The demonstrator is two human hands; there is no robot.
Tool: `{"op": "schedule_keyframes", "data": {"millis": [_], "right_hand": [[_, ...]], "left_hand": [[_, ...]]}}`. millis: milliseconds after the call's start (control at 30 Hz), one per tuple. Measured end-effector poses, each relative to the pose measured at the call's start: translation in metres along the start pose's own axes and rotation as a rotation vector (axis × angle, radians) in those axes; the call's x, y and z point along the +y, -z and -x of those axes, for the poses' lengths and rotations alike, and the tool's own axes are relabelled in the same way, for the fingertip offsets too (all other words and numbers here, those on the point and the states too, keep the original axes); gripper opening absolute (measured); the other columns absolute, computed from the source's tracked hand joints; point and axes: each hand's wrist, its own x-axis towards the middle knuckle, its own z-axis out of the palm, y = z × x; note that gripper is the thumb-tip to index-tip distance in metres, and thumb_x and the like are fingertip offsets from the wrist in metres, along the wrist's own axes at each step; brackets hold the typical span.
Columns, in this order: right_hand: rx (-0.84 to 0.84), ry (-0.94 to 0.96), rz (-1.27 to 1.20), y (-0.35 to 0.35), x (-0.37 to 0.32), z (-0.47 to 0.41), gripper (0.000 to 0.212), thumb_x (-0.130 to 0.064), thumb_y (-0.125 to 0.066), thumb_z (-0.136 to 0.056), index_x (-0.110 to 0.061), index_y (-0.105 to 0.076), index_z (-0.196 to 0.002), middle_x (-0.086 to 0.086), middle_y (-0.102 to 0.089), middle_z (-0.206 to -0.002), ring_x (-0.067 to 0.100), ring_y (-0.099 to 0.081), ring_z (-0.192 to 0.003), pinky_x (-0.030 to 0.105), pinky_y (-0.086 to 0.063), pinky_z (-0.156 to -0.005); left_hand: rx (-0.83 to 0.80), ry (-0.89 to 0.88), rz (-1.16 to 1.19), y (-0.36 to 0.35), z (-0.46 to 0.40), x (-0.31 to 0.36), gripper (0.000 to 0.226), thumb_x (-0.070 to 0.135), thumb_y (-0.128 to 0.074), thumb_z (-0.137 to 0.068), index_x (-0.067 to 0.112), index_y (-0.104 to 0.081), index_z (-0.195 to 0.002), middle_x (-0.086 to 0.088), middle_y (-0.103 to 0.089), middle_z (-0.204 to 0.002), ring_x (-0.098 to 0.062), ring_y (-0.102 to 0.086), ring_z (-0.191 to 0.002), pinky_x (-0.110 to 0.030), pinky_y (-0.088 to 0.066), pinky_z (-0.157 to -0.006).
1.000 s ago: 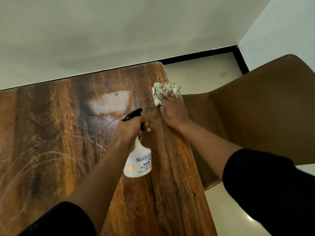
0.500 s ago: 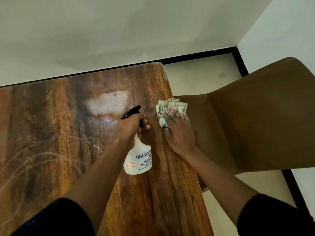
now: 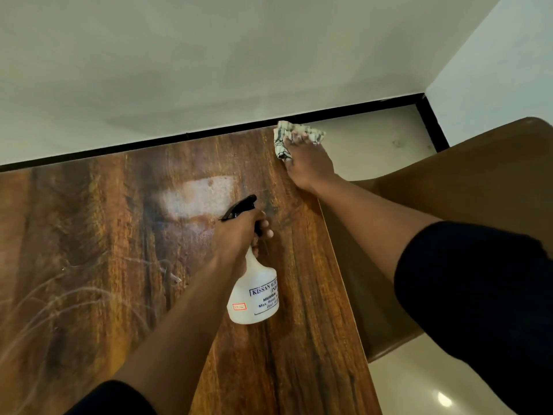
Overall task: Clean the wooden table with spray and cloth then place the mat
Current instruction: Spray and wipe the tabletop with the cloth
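from my feed, the wooden table (image 3: 89, 250) shows dark, streaky grain with a pale misted patch near its middle. my left hand (image 3: 239, 235) grips the neck of a white spray bottle (image 3: 254, 295) with a black trigger and printed label, held just above the tabletop. further right, my right hand (image 3: 308, 166) presses flat, fingers spread, on a crumpled checked cloth (image 3: 282, 136) at the table's far right corner. a brown chair (image 3: 449, 205) stands beside the table.
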Motion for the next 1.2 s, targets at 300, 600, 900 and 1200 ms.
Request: {"op": "schedule_keyframes", "data": {"millis": [300,600,900,1200], "right_hand": [[0.070,-0.012,-0.034,-0.015,-0.007,0.064,0.058,-0.032,-0.039,-0.107,-0.019,-0.023,-0.161,0.008,-0.024,-0.167,0.026,-0.011,-0.157,0.050,-0.010,-0.128],[0.079,0.048,0.017,-0.027,0.003,0.088,0.059,-0.033,-0.037,-0.108,-0.020,-0.019,-0.162,0.007,-0.020,-0.169,0.024,-0.007,-0.158,0.047,-0.009,-0.128],[0.038,-0.021,0.047,0.004,-0.021,-0.038,0.061,-0.034,-0.039,-0.107,-0.018,-0.021,-0.162,0.008,-0.019,-0.170,0.027,-0.012,-0.157,0.050,-0.014,-0.127],[0.075,0.056,0.029,-0.017,-0.102,-0.044,0.060,-0.034,-0.044,-0.105,-0.017,-0.027,-0.160,0.007,-0.022,-0.168,0.029,-0.011,-0.157,0.053,-0.003,-0.128]], "left_hand": [[-0.008,-0.042,0.022,0.005,-0.008,0.013,0.013,0.016,-0.067,-0.100,0.004,-0.074,-0.103,-0.012,-0.076,-0.087,-0.003,-0.060,-0.042,-0.019,-0.039,-0.038],[0.019,-0.067,0.034,0.015,-0.017,0.026,0.015,0.014,-0.067,-0.100,0.000,-0.074,-0.100,-0.018,-0.075,-0.089,-0.003,-0.051,-0.036,-0.020,-0.039,-0.037],[0.024,0.001,0.119,0.031,-0.020,0.022,0.019,0.019,-0.067,-0.099,0.008,-0.073,-0.084,-0.012,-0.075,-0.079,-0.009,-0.049,-0.043,-0.024,-0.039,-0.044],[0.126,-0.043,0.151,0.047,-0.007,0.020,0.010,0.013,-0.069,-0.098,0.004,-0.074,-0.097,-0.009,-0.072,-0.075,-0.006,-0.052,-0.036,-0.022,-0.038,-0.039]]}}
